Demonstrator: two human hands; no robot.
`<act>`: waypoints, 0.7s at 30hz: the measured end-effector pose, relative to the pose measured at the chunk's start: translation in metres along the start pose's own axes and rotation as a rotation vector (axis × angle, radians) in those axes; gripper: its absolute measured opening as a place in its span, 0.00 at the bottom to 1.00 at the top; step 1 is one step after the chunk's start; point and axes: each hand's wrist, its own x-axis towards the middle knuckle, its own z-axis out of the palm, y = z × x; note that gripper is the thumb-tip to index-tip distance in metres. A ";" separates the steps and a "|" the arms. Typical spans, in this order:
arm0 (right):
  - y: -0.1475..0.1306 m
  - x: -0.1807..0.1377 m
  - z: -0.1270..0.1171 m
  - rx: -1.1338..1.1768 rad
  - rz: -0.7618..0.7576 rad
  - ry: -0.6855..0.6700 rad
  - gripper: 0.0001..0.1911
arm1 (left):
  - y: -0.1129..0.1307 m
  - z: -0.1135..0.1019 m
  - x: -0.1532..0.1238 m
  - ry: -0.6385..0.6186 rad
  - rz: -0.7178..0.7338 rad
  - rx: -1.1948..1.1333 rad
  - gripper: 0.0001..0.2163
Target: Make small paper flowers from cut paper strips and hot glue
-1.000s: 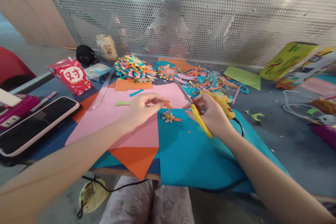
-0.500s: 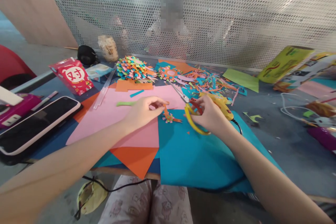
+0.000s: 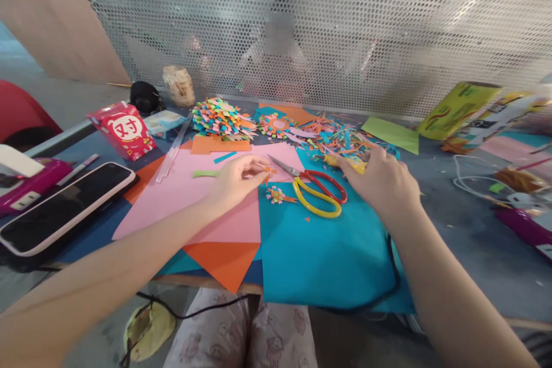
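Two bare hands working on paper flowers, with yellow-and-red scissors [image 3: 304, 175] lying loose between them: handles on the blue sheet [image 3: 319, 264], blades reaching over the pink one [image 3: 172, 192]. Left hand [image 3: 235, 181] is left of the scissors, pinching a little orange strip [image 3: 269, 173] close to the blades. Right hand [image 3: 386, 184] is right of the scissors, fingers over a yellow glue gun [image 3: 331, 160]; looks like a grip to me, but the hand hides most of it, so I can't tell how tight. Its nozzle pokes out just beyond the red handle. Small fringed flower [image 3: 276, 195] sits on the blue sheet, just left of the scissors' handles. Beyond the scissors: a big fringed paper ball [image 3: 222, 118], a flatter pink-centred flower [image 3: 277, 125] and a messy heap of shreds [image 3: 340, 135]. Phone [image 3: 69, 204] is well off to their left.
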 end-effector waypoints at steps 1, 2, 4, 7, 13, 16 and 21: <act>0.001 0.002 0.002 -0.065 0.081 -0.054 0.36 | 0.001 0.001 -0.001 0.012 -0.021 -0.011 0.09; 0.003 0.005 0.006 -0.100 0.134 -0.105 0.40 | 0.001 0.001 -0.001 0.018 -0.038 -0.028 0.09; 0.006 0.011 0.013 -0.097 0.164 -0.176 0.37 | 0.003 0.002 -0.003 0.010 -0.063 -0.077 0.07; 0.013 0.021 0.015 -0.036 0.131 -0.228 0.27 | 0.005 0.003 -0.004 0.004 -0.111 -0.182 0.06; 0.019 0.023 -0.005 0.106 0.116 -0.063 0.26 | 0.011 0.004 -0.006 0.060 -0.212 -0.374 0.07; 0.009 0.012 -0.009 0.169 0.068 0.136 0.25 | 0.016 0.005 -0.008 0.043 -0.279 -0.447 0.09; -0.007 -0.016 -0.002 0.366 -0.247 0.489 0.26 | 0.027 0.006 -0.012 0.035 -0.371 -0.518 0.10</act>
